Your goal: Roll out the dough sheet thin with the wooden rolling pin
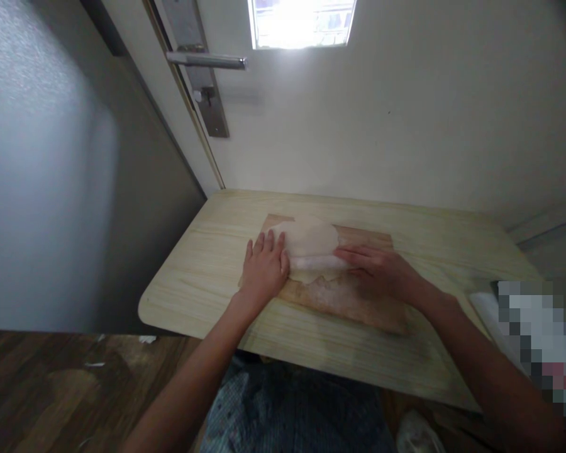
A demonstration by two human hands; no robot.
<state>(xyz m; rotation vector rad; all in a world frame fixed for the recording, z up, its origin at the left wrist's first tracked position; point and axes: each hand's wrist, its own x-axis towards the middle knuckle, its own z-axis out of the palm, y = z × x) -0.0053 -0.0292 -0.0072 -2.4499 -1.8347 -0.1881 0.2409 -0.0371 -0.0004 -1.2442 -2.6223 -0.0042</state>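
Now, a rolling pin [315, 262] is lain crosswise over the dough sheet [310, 239], a flat grip at each end

Right now the pin's long axis is seen running left to right, across the near part of the dough sheet, which is spread on the wooden board [344, 301] in the middle of the surface [202, 277]. The left grip [264, 269] is pressed flat at the pin's left end, fingers stretched out and nothing clasped. The right grip [380, 272] is laid likewise over the right end, fingers unfurled along it. Each end is covered by the grip of its own side, and most of the dough is found just beyond the pin, away from the body
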